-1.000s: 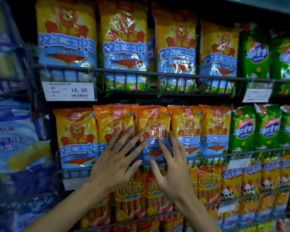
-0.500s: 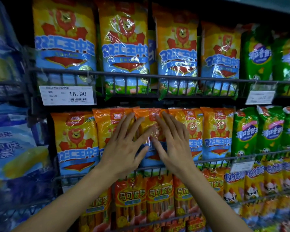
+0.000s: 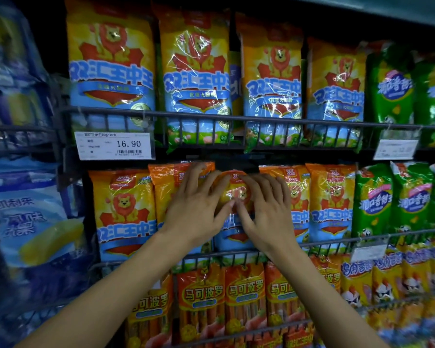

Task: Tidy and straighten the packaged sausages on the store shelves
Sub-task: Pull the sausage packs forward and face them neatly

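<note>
we've got our left hand and right hand pressed flat, fingers spread, on the middle orange sausage pack on the middle shelf rail, mid-straightening, probably next we nudge it upright level with its neighbours.

Dark wire shelves stand in dim light, with a white price tag clipped to the upper rail.
</note>
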